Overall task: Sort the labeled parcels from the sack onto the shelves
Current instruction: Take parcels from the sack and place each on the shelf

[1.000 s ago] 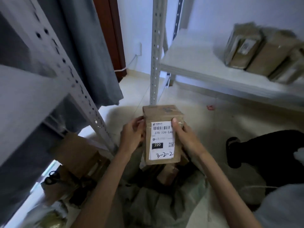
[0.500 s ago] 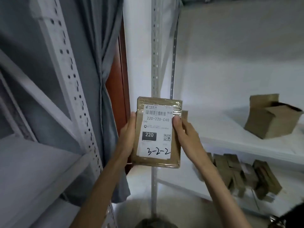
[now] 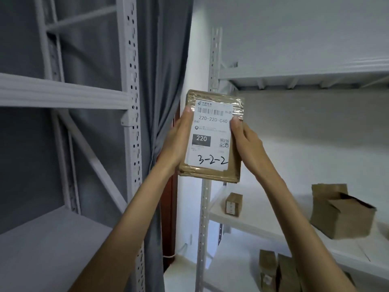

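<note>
While both hands clasp it by its long edges, the parcel (image 3: 212, 137) stands upright in mid-air, label facing the camera, handwritten "3-2-2" at the bottom. The left hand (image 3: 175, 142) grips its left edge, the right hand (image 3: 247, 144) its right, thumbs on the front. Left of the parcel stands a bare rack (image 3: 63, 95) before a grey curtain (image 3: 166, 60). Right of the parcel is the shelf (image 3: 252, 220), holding a small box (image 3: 233, 204) below the parcel and an open carton (image 3: 341, 211) farther right; more boxes (image 3: 280, 270) sit on the tier beneath. So some sorting looks done; this parcel is not yet placed. The sack is out of sight, so what remains cannot be told.
</note>
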